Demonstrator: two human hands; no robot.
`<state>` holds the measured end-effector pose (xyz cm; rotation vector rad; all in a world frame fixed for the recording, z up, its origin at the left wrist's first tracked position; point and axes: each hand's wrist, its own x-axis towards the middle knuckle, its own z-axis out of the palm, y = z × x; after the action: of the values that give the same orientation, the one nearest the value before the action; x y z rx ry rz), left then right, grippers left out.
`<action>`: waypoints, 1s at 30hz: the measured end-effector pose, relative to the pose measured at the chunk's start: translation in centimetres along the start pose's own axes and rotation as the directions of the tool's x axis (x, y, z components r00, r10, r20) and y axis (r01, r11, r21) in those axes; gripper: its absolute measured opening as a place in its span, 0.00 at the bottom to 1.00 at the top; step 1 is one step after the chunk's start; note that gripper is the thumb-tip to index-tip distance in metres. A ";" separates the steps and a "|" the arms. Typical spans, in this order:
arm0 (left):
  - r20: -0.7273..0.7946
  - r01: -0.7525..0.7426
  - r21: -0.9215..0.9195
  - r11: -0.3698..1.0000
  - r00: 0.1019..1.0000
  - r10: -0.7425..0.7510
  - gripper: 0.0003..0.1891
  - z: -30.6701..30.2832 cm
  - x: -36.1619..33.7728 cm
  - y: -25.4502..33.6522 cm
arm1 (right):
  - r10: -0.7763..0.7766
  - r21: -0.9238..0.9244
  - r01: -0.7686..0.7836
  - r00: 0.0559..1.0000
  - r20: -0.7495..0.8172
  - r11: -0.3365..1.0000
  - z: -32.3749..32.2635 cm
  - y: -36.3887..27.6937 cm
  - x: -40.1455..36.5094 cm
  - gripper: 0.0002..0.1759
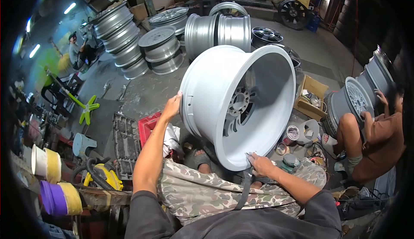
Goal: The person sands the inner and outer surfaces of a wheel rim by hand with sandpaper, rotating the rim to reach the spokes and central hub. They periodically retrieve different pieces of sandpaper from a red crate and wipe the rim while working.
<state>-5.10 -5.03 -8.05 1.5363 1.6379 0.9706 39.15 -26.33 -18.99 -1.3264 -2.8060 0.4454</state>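
Observation:
A large pale grey-white wheel rim [208,73] stands tilted on its edge in front of my knees, its open barrel facing right. Inside it, the dark spokes and hub [238,101] with bolt holes show. My left hand [172,105] grips the rim's left edge, with the fingertips partly hidden. At the bottom of the near lip, my right hand [261,165] has its fingers bent together against the surface; something small and dark shows at the fingertips, too small to name. Below that hand a dark strip [245,189] hangs over my camouflage-patterned trousers.
Stacked metal rims [115,36] stand behind, at left and centre. To the right are a cardboard box [311,94], an open can [293,133] and a seated person [379,139] touching another rim [358,96]. A red crate [148,129] and yellow machine [105,177] lie left.

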 end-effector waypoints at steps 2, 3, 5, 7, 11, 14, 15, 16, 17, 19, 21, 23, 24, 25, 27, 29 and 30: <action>0.084 0.195 -0.049 0.980 0.978 -0.191 0.43 0.5 -1.7 0.7 | -0.010 -0.045 0.013 0.997 0.071 0.999 -0.4 -0.9 0.3 0.31; 0.096 0.237 -0.037 0.971 0.968 -0.233 0.45 1.0 -0.6 -2.3 | 0.027 -0.065 -0.023 0.998 0.053 0.998 -0.2 -1.4 0.5 0.39; 0.044 0.202 -0.045 0.978 0.979 -0.200 0.45 1.8 -1.2 -2.9 | 0.055 -0.087 -0.052 0.998 0.031 0.995 1.3 -1.0 1.3 0.47; -0.083 0.118 0.043 0.992 0.990 -0.114 0.45 2.6 -2.6 -0.9 | -0.001 -0.289 -0.015 0.999 -0.053 0.957 4.3 0.2 2.8 0.50; -0.204 -0.012 0.015 1.000 0.979 0.015 0.44 4.1 -2.1 -1.1 | 0.016 -0.297 -0.019 1.000 -0.011 0.955 2.6 -0.8 3.1 0.50; -0.201 -0.054 0.066 0.996 0.977 0.066 0.43 4.0 -0.3 -0.5 | 0.039 -0.258 -0.023 0.998 0.056 0.966 0.9 -1.7 3.3 0.49; -0.192 -0.060 0.064 0.996 0.979 0.071 0.43 4.2 0.7 0.2 | 0.063 -0.146 -0.057 0.997 0.038 0.988 0.3 -2.3 3.6 0.44; -0.252 -0.132 0.079 0.988 0.956 0.147 0.41 4.3 1.6 2.3 | 0.089 -0.032 -0.088 0.996 0.028 0.996 -0.4 -3.0 3.8 0.40; -0.311 -0.202 0.093 0.975 0.924 0.221 0.40 4.2 2.5 4.5 | 0.099 -0.036 -0.098 0.995 0.031 0.995 -1.3 -3.9 4.1 0.40; -0.305 -0.165 0.120 0.979 0.932 0.195 0.36 4.3 5.0 9.3 | 0.119 0.183 -0.112 0.992 -0.029 0.977 -3.2 -6.0 4.7 0.41; -0.328 -0.164 0.148 0.975 0.922 0.205 0.30 5.1 6.5 14.5 | 0.127 0.261 -0.105 0.990 -0.067 0.960 -4.8 -7.3 5.3 0.42; -0.375 -0.246 0.162 0.956 0.881 0.290 0.28 6.5 8.3 16.3 | 0.125 0.336 -0.085 0.987 -0.101 0.938 -6.4 -7.7 6.0 0.42; -0.414 -0.312 0.202 0.929 0.832 0.369 0.25 7.1 8.7 16.7 | 0.091 0.379 -0.032 0.986 -0.137 0.925 -7.3 -7.6 6.4 0.41; -0.383 -0.288 0.246 0.926 0.848 0.366 0.24 7.3 8.9 16.9 | 0.060 0.426 0.022 0.982 -0.178 0.905 -8.0 -7.7 6.7 0.40; -0.381 -0.255 0.224 0.941 0.866 0.325 0.24 7.1 8.7 15.8 | 0.096 0.421 -0.054 0.992 -0.078 0.906 -9.4 -8.9 7.0 0.38; -0.380 -0.256 0.217 0.942 0.867 0.323 0.24 5.8 8.7 12.8 | 0.058 0.322 -0.042 0.998 -0.040 0.946 -7.9 -9.3 7.6 0.33; -0.384 -0.204 0.177 0.963 0.886 0.258 0.25 4.9 7.9 11.1 | 0.048 0.332 -0.029 0.998 -0.051 0.943 -6.8 -9.6 7.8 0.33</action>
<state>4.08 3.41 -0.65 1.7351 1.8575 1.4124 27.73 -24.49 -10.87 -1.2963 -2.5145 0.8225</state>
